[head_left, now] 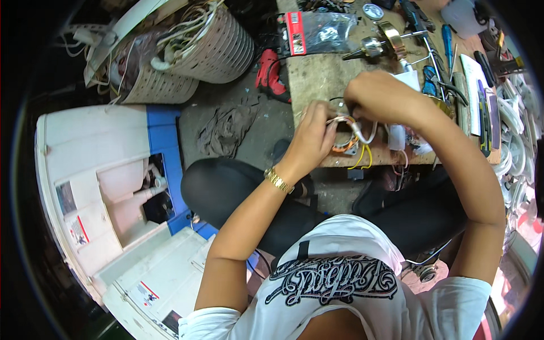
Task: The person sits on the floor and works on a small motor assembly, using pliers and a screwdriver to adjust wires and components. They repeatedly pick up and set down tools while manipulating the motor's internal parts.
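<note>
Over the front edge of the wooden workbench [317,76], my left hand [317,127], with a gold watch [278,179] at its wrist, grips a small ring-shaped motor winding. Orange-wrapped wire [343,149] shows along the winding's near side. My right hand [374,97] is closed just above and to the right of it; its fingertips are hidden, so what they pinch cannot be made out. A white sleeved wire [370,135] loops out from the winding under my right hand. Yellow wires [367,158] hang down over the bench edge.
Farther back on the bench lie a metal shaft assembly [374,48], a clear plastic packet [326,34] with a red label, and a blue screwdriver [447,42]. Cutters [483,119] lie right. Left stand perforated baskets [218,51] of cords and a white-and-blue appliance body [90,136].
</note>
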